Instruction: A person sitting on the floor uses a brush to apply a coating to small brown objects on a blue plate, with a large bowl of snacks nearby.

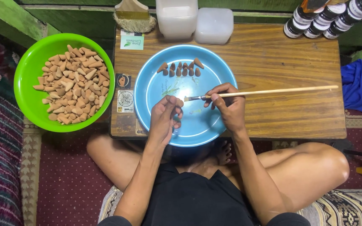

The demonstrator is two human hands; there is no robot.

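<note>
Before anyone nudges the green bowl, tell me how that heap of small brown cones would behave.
The cones look light and dry, so they would probably slide and spill. Their tapered shape suggests each would roll in a curve rather than straight. Piled loose in the green bowl, which seems to overhang the low wooden table, the heap would likely shift at a push.

I wear a black sleeveless top (193, 201) that leaves both my arms bare to the shoulder. My legs (311, 167) are bare too, and so is my foot (224, 151). No rings, watch or bands on either grip.
</note>
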